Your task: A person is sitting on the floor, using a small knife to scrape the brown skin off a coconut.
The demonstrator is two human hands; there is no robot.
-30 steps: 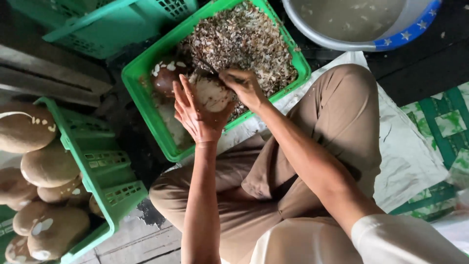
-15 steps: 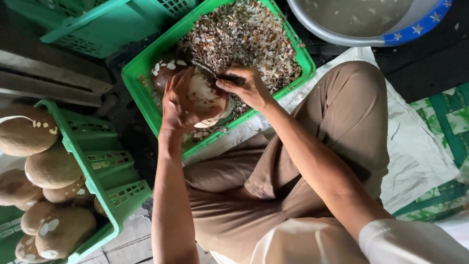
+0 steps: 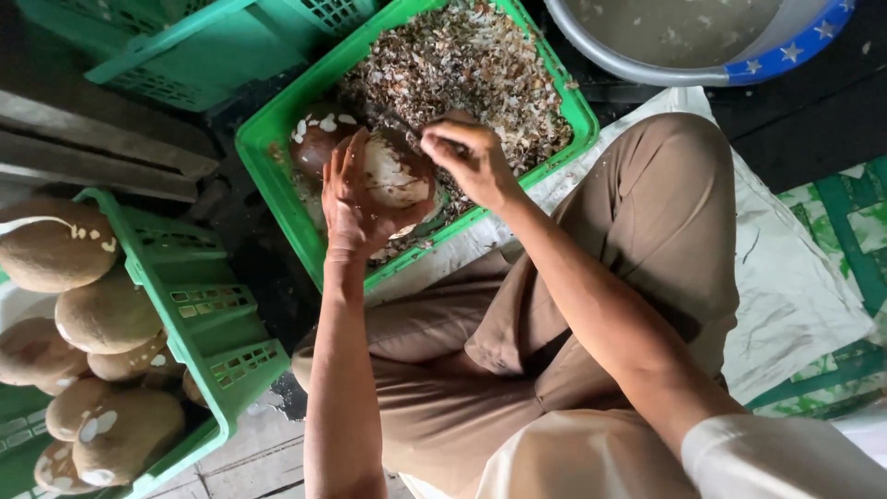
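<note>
My left hand (image 3: 351,205) cups a round brown coconut (image 3: 399,174) with a pale peeled patch, held over a green plastic crate (image 3: 277,185). My right hand (image 3: 471,159) is closed on a small dark tool whose blade rests against the coconut's top; most of the tool is hidden by the fingers. The crate holds a heap of brown and white shavings (image 3: 462,65). A second dark coconut (image 3: 319,139) lies in the crate just left of the held one.
Another green crate (image 3: 208,305) at the left is filled with several brown coconuts (image 3: 106,314). A further green crate (image 3: 185,37) is at the top left. A grey basin with a blue rim (image 3: 702,46) stands at the top right. A white sack (image 3: 795,296) lies under my legs.
My left hand went from open beside the coconut to wrapped round it, turning it. My right hand stayed on the tool at the coconut's top.
</note>
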